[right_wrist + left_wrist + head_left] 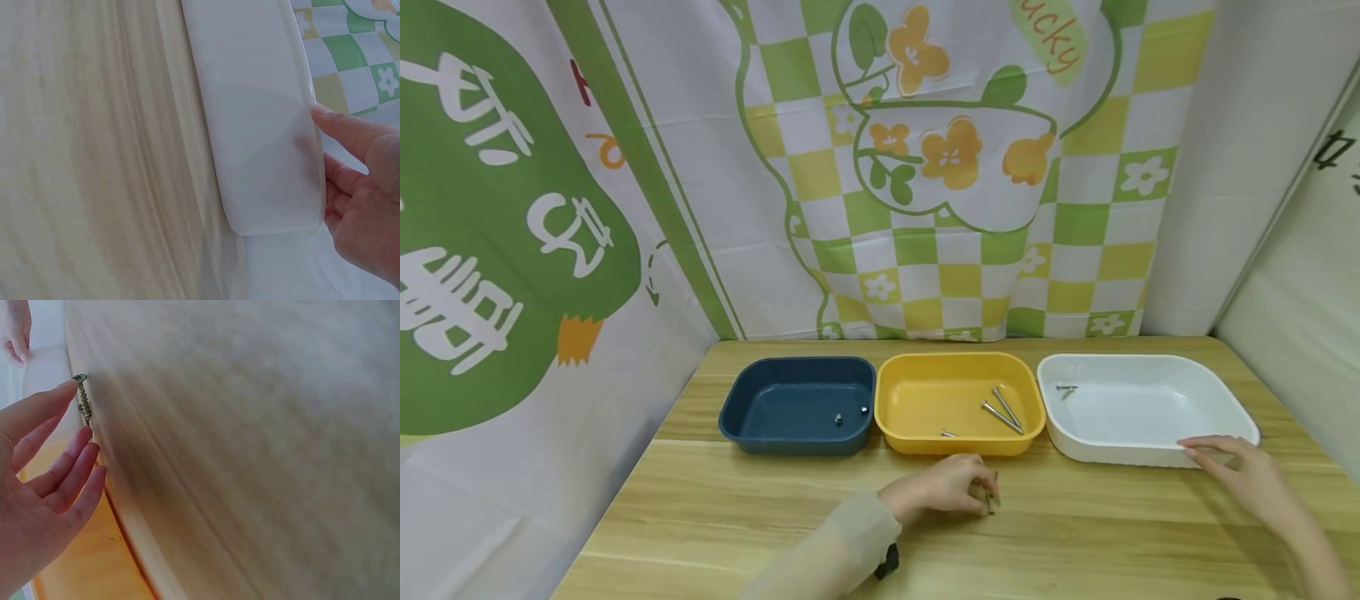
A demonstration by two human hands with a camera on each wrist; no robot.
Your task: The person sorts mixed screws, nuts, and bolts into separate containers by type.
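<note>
My left hand (951, 485) is low over the table in front of the yellow tray (925, 443). Its thumb and fingers curl round a small brass-coloured screw (84, 403), thumb at the head and fingertips by the other end. Fingers partly cover the screw in the head view. On the right, my right hand (1251, 475) holds the front rim of the white tray (1120, 454) near its right corner. In the right wrist view the thumb lies at the rim and the other fingers are partly hidden behind the tray wall.
A dark blue tray (797, 446) at the left holds two small nuts (838, 419). Two long bolts (1002, 415) and a shorter screw (950, 433) lie in the yellow tray. Small screws (1067, 388) lie at the white tray's left end. Printed curtains (925, 283) hang behind.
</note>
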